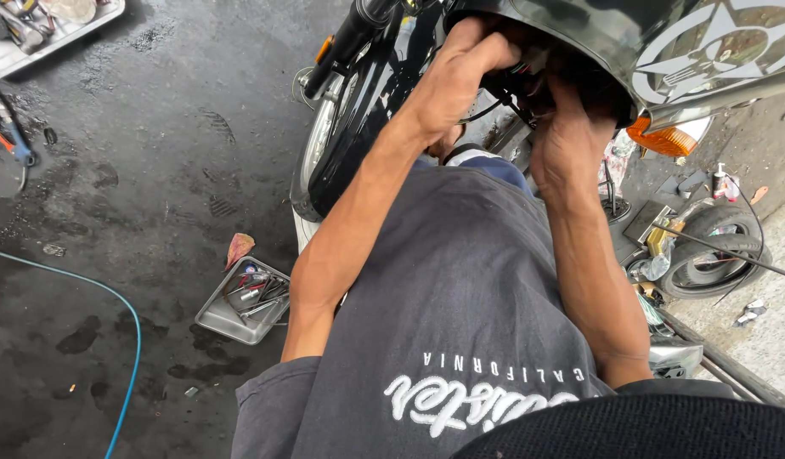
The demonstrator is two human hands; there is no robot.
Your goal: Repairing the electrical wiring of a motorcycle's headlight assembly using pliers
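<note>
Both my arms reach up into the open back of a motorcycle's black headlight shell [579, 34]. My left hand [460, 76] is curled into a fist at the shell's left edge, closed around black wiring [505, 104] that hangs out of it. My right hand [571, 140] is pressed against the shell's underside just right of those wires. Its fingertips go inside the shell and are hidden. An orange turn signal [669, 138] sticks out right beside my right hand.
The front wheel and fork [324, 144] stand below my left forearm on wet dark concrete. A metal tray of tools [244, 299] lies by my left elbow, and a blue hose [125, 340] runs at the left. A loose tyre [715, 255] and clutter lie at the right.
</note>
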